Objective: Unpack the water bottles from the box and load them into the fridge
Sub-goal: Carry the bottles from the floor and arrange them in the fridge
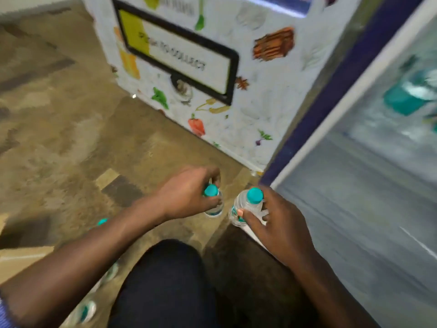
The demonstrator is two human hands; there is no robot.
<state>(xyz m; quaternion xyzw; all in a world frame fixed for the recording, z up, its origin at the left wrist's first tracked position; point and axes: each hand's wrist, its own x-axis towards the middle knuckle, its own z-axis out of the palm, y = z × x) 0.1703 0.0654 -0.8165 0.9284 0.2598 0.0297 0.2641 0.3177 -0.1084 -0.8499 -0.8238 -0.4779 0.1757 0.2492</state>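
Left hand [186, 192] grips one teal-capped water bottle [212, 197] near its neck, right hand [279, 223] grips a second bottle [248, 204], both just beside the open fridge [354, 185].

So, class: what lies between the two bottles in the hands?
Only bare floor separates the left bottle from the right bottle; the head view shows it.

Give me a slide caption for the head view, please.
Left hand holds one bottle, right hand a second bottle, low beside the fridge.
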